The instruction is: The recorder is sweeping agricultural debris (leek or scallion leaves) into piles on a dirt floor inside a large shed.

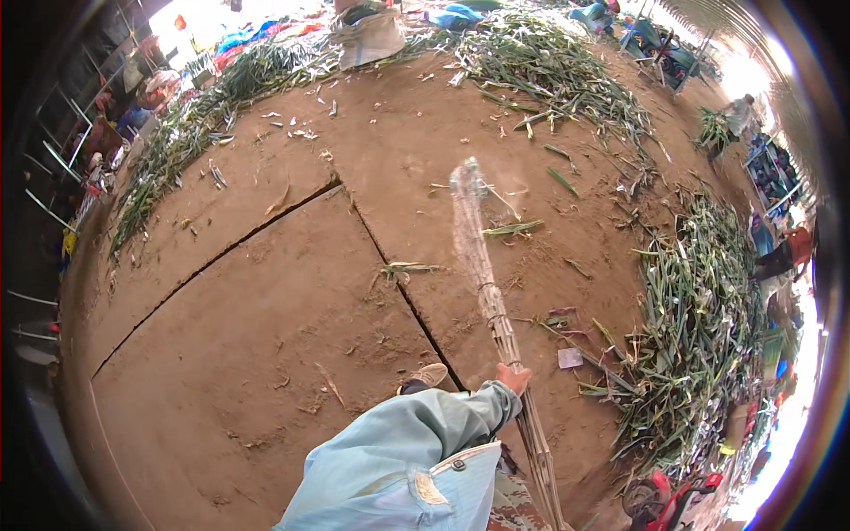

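My left hand (513, 378), at the end of a blue-green sleeve, is closed around a long broom (498, 323). The broom is a bundle of pale stalks bound with dark ties. Its far end is blurred and lies low over the dirt floor (266, 292), where loose bits and a green leaf (513, 228) lie close by. From my hand the other end runs down past the lower edge of the picture. My right hand is out of view.
Green stalks are heaped on the right (699, 327), at the far side (549, 66) and along the left. A pale sack (372, 40) stands at the back. Dark grooves (217, 257) cross the floor. My shoe (431, 374) is beside the sleeve. People (797, 248) are at the far right.
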`<state>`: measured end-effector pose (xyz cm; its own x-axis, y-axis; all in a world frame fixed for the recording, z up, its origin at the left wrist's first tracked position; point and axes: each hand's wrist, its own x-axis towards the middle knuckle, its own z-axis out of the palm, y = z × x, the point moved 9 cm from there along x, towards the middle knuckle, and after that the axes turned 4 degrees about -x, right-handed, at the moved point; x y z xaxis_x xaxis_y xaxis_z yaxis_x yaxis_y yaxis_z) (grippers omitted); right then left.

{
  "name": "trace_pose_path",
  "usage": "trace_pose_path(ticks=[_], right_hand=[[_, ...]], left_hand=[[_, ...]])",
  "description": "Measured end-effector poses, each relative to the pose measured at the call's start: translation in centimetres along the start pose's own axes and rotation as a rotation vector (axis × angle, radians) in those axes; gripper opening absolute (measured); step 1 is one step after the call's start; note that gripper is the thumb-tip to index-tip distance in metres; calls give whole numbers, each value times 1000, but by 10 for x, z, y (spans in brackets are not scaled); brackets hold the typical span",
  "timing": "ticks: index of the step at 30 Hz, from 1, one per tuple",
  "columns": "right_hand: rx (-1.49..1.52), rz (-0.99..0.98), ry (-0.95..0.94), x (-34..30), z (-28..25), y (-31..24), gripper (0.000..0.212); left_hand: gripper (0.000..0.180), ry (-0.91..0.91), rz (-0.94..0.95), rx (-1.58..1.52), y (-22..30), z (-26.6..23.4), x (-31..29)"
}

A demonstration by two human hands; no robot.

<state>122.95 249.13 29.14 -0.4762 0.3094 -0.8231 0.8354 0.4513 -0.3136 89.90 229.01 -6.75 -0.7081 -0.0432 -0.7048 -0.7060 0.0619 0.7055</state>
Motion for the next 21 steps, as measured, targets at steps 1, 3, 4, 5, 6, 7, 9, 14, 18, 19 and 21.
trace_pose_path(ticks=[1, 3, 4, 5, 6, 7, 9, 14, 18, 19, 21], right_hand=[[20, 53, -29, -9, 2, 11, 59], [-23, -177, -29, -1, -2, 54, 60], [-57, -310, -35, 3, -5, 67, 61], [1, -328, -94, 7, -6, 72, 61], [41, -329, -126, 10, -9, 77, 60], [81, -326, -159, 14, -12, 81, 58], [165, -315, -222, 18, -15, 83, 56], [241, -291, -223, 12, -28, 76, 52], [-79, -156, -138, -22, -52, 74, 52], [-136, -20, -130, -36, -59, 72, 53], [50, -113, -113, -35, -65, 111, 56]], left_hand=[[75, -3, -17, -28, -21, -4, -11], [76, 67, -88, -28, -40, -25, -56], [76, 119, -114, -41, -44, -45, -80], [76, 198, -138, -16, -68, -64, -83], [76, 254, -173, -5, -81, -75, -94], [77, 308, -208, 4, -94, -87, -105], [79, 375, -274, -27, -111, -101, -126], [91, 340, -416, -41, -170, -97, -123], [97, 265, -414, 91, -143, -62, -145], [99, 199, -391, 94, -146, -43, -137], [97, 103, -339, 106, -127, -11, -137]])
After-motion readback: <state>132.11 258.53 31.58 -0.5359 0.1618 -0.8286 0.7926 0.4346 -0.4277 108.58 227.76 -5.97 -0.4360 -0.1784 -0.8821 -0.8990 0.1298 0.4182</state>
